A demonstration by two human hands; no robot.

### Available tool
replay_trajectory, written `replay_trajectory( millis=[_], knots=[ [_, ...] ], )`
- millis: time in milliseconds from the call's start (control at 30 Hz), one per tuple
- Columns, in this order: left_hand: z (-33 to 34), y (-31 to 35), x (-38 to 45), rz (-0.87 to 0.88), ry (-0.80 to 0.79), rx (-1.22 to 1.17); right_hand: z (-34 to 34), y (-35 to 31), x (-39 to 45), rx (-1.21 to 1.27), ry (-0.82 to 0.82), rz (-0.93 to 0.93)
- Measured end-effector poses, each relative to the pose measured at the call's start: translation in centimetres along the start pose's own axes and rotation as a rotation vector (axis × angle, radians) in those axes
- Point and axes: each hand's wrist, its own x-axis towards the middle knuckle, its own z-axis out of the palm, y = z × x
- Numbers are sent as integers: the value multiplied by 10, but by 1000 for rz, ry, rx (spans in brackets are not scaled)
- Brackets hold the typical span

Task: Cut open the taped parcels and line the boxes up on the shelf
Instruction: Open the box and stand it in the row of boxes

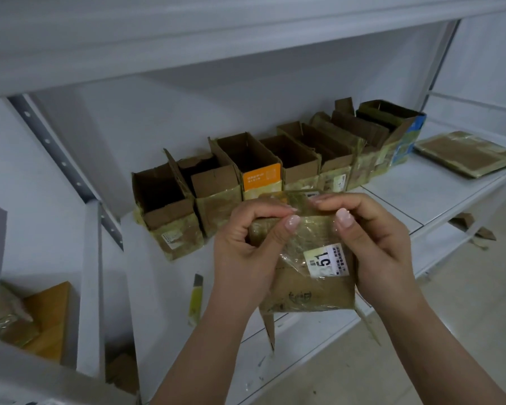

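I hold a small taped cardboard parcel [310, 285] with a white label above the front of the white shelf [392, 197]. My left hand [246, 247] grips its upper left edge, fingers curled over the top. My right hand [377, 238] grips the upper right edge the same way, thumb on the tape. Loose flaps hang from the parcel's underside. A row of several opened cardboard boxes [254, 171] stands on the shelf behind. A yellow utility knife [195, 299] lies on the shelf to the left of my left wrist.
A flattened taped carton [465, 153] lies at the shelf's right end. More cartons [27, 314] sit in the compartment at lower left, behind a grey upright [62, 162]. Cardboard scraps [473, 229] lie on the lower shelf at right.
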Motion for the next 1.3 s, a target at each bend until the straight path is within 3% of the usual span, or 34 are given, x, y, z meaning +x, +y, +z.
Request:
replay_trajectory(
  millis=[133, 233, 367, 467, 600, 733, 867, 967, 1067, 1167, 1233, 1300],
  knots=[
    [-3, -5, 1, -56, -48, -27, 2, 3, -1, -92, 137, -69],
    [-2, -12, 3, -54, -11, 114, 8, 8, -4, -156, 199, -118],
    [4, -19, 4, -143, 57, 112, 13, 11, -7, -319, 145, -261],
    [-4, -20, 10, -95, 71, 121, 3, 9, -2, -367, -40, -262],
    [-36, -20, 31, -55, -181, 192, -41, 1, 12, -496, -368, 36],
    [-54, -19, 41, -167, -512, -85, -72, -15, 36, -616, -768, 356],
    [-51, -22, 42, -243, -602, -284, -78, -18, 36, -466, -967, 479],
    [-47, -26, 41, -211, -492, -191, -71, -13, 26, -451, -895, 498],
    [-41, -31, 38, -140, -225, 122, -59, -4, 19, -612, -734, 489],
    [-30, -34, 20, -88, 66, 287, -46, 4, 20, -815, -466, 519],
    [-17, -35, 4, -71, 119, 338, -37, 10, 21, -882, -265, 596],
    [-4, -34, -12, -92, 40, 309, -29, 12, 23, -896, -122, 621]
  ],
)
